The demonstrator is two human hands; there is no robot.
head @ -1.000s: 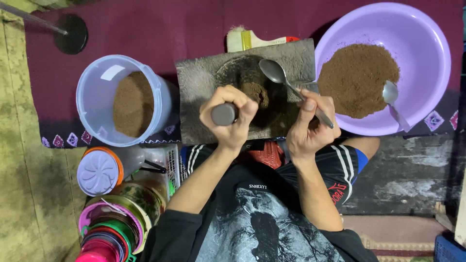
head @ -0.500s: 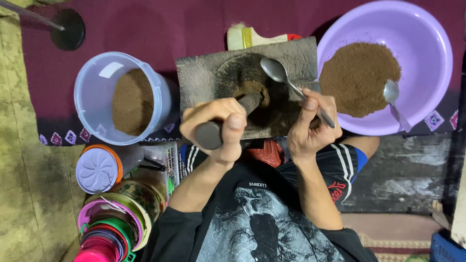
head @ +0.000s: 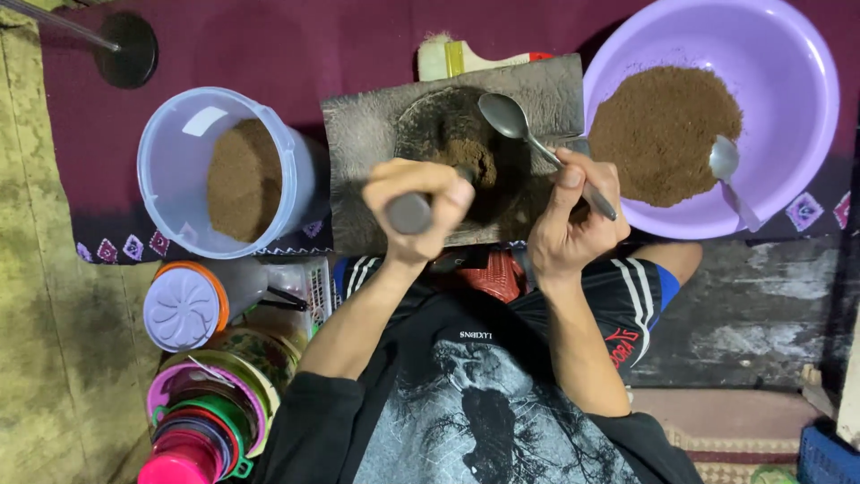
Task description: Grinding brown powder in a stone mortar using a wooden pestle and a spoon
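A grey stone slab (head: 358,134) with a round hollow lies in front of me, and a small heap of brown powder (head: 470,159) sits in the hollow. My left hand (head: 417,211) is closed around a dark pestle (head: 409,213) whose tip points into that powder. My right hand (head: 573,215) grips the handle of a metal spoon (head: 506,115). The spoon's empty bowl hovers over the hollow's upper right edge.
To the right stands a purple basin (head: 788,54) with a mound of brown powder and a second spoon (head: 726,166). A pale plastic tub (head: 170,170) of powder is on the left. A brush (head: 448,58) lies behind the slab. Lidded jars (head: 184,309) crowd the lower left.
My left hand swung the pestle down and to the left, then brought it back upright over the powder. The right hand and spoon stayed nearly still.
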